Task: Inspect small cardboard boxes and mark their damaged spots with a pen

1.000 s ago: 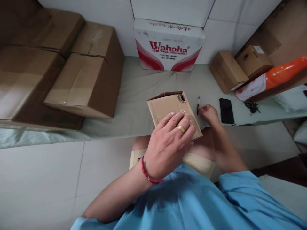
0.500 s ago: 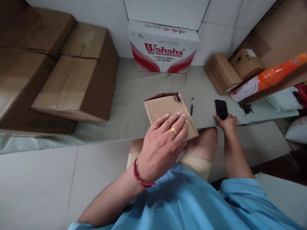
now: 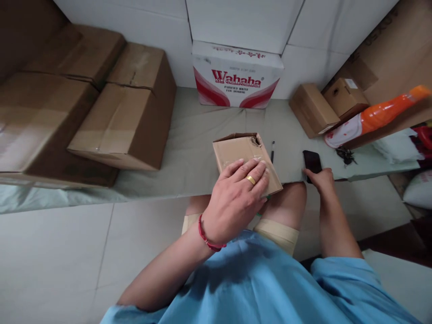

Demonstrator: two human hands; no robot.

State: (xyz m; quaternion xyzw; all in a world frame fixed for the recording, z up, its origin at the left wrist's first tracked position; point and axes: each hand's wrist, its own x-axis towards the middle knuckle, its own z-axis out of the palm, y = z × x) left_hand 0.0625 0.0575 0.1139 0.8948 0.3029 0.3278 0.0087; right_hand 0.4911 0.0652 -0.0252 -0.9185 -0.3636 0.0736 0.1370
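My left hand [image 3: 238, 191] lies flat over a small brown cardboard box [image 3: 232, 148], palm down and fingers stretched out. The box rests at the front edge of the cloth-covered table [image 3: 192, 135], close to my lap. A ragged hole shows in its top near the far right corner. To the right, my right hand [image 3: 322, 179] grips the near end of a black smartphone [image 3: 312, 162] at the table edge, thumb on its left side; the other fingers are partly hidden. Between box and phone lies a dark pen [image 3: 272, 152].
Large cardboard cartons [image 3: 111, 121] fill the table's left side. A white and red Wahaha carton [image 3: 238, 83] stands at the back wall. At the right are small brown boxes [image 3: 312, 110], an orange bottle [image 3: 381, 114], keys [image 3: 346, 156] and a white plastic bag [image 3: 393, 146].
My right hand has closed further round the phone, which has shifted slightly towards the table's front edge. My left hand stays on the box. The whole view has shifted a little.
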